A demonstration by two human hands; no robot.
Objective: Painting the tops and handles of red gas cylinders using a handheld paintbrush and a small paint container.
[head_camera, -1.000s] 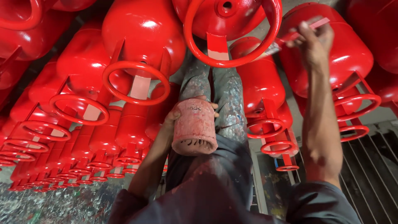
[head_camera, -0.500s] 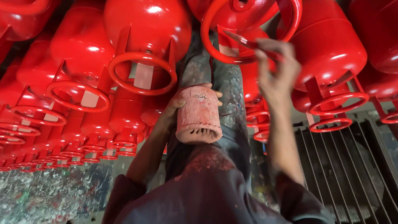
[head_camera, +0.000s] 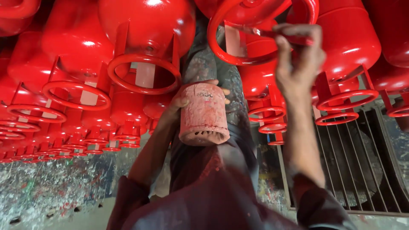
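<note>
While left fingers (head_camera: 181,100) wrap a paint-caked can (head_camera: 203,113), right fingers (head_camera: 298,55) pinch a brush (head_camera: 272,33) (inside a cylinder's ring (head_camera: 221,38)).

A paint-smeared pink can (head_camera: 203,113), open end toward the camera; a thin red-coated brush (head_camera: 272,34) crosses a red cylinder's ring (head_camera: 238,51)

The red metal gas cylinders (head_camera: 145,34) hanging in rows carry a wet-looking, glossy coat that throws back bright highlights, and their ring-shaped metal collars (head_camera: 142,72) look smooth. The pink paint-crusted can (head_camera: 203,113) in the left hand (head_camera: 181,102) is matt, rough and caked. The thin red-stained brush (head_camera: 272,34) in the right hand (head_camera: 298,64) is smeared with paint. The dark cloth trousers (head_camera: 213,170) look dull and spattered. The grey floor (head_camera: 55,191) is rough and speckled; the dark metal grating (head_camera: 353,162) is matt.
</note>
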